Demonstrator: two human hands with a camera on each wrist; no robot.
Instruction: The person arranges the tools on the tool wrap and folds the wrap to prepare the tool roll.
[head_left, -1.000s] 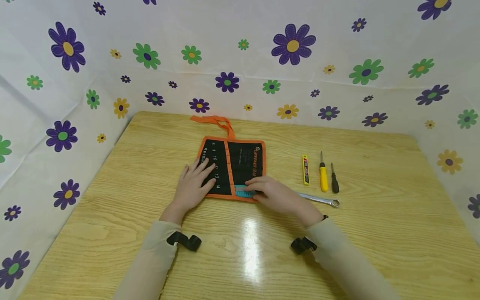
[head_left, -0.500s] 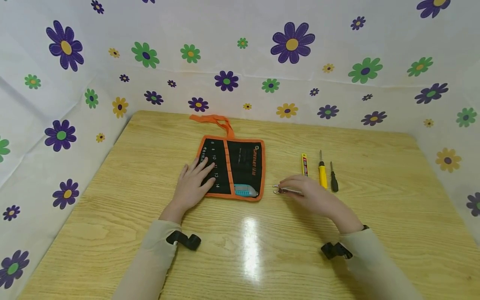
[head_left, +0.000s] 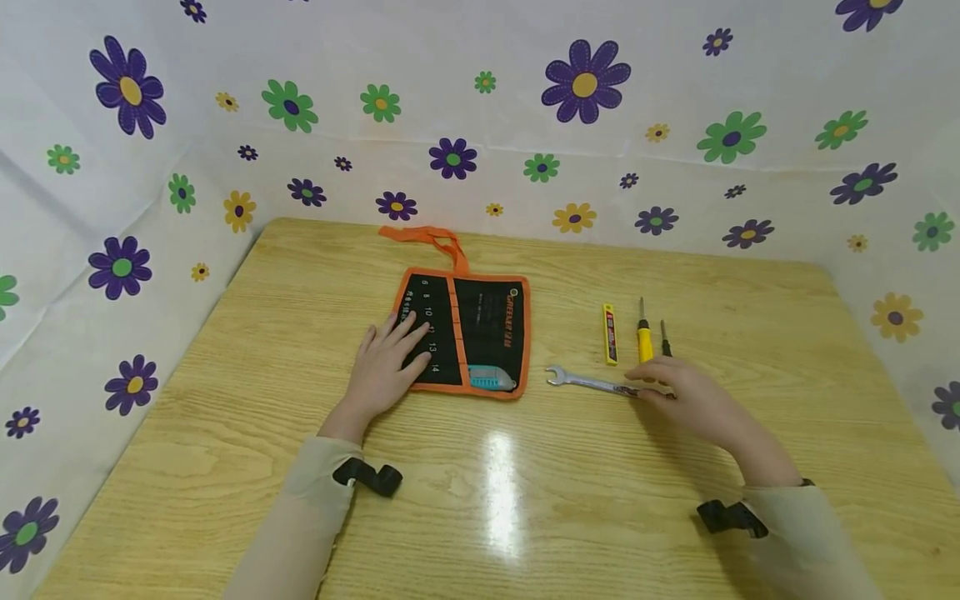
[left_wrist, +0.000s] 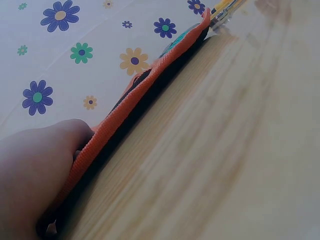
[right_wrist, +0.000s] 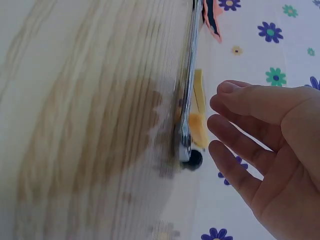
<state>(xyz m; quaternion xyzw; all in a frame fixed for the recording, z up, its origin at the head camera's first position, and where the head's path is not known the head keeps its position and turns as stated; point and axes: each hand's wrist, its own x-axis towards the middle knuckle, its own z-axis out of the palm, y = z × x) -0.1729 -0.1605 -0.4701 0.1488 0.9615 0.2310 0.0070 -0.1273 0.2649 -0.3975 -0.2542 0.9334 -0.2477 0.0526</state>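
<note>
A black tool pouch (head_left: pixel 480 325) with orange trim lies flat on the table. My left hand (head_left: pixel 384 367) rests on its left part, fingers spread over the printed size numbers. In the pouch's lower right pocket sits a teal-and-grey utility knife (head_left: pixel 491 378), partly visible. Right of the pouch lies a combination wrench (head_left: pixel 588 382). Over the wrench's right end hovers my right hand (head_left: pixel 693 400), covering that end in the head view. The right wrist view shows these fingers (right_wrist: pixel 235 135) loosely bent, with a gap between them and the wrench (right_wrist: pixel 189 85).
Behind the wrench stand in a row a narrow yellow box (head_left: pixel 611 335), a yellow-handled screwdriver (head_left: pixel 644 337) and a black screwdriver (head_left: pixel 665 339), its handle hidden by the right hand. An orange strap (head_left: pixel 442 239) trails from the pouch's back edge. A flowered cloth (head_left: pixel 510 108) hangs behind the table.
My right hand has left the utility knife in the pouch and moved right, passing along the wrench to its far end. The left hand has stayed on the pouch.
</note>
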